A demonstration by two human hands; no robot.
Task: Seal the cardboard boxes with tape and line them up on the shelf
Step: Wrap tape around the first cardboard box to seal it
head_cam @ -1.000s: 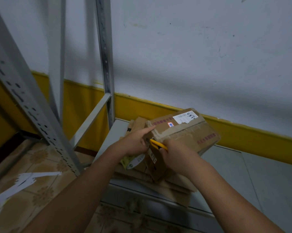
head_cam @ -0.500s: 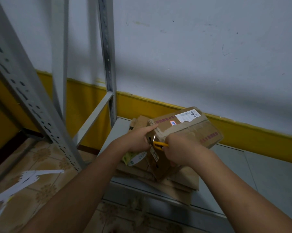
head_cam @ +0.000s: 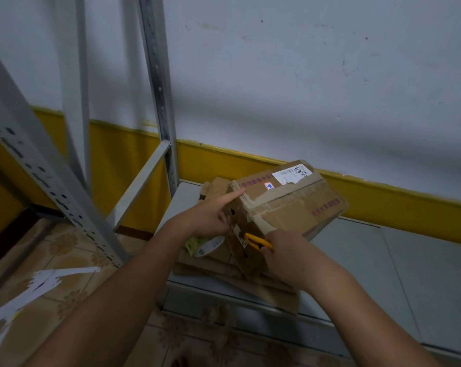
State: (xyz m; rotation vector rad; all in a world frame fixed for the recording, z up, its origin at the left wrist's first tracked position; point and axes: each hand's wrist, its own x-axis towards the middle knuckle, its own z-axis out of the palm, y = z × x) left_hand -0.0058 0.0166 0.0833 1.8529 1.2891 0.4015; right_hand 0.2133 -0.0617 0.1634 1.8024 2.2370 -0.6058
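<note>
We are judging the box [head_cam: 290, 207], tilting on the shelf [head_cam: 422, 274] at 12 o'clock, light and stiffest at corners, bracing its 10 o'clock corner with a straight forefinger of the left hand [head_cam: 202, 218] (other fingers unclear) while the right hand [head_cam: 290, 256] is clamping the cutter [head_cam: 257, 241].
</note>
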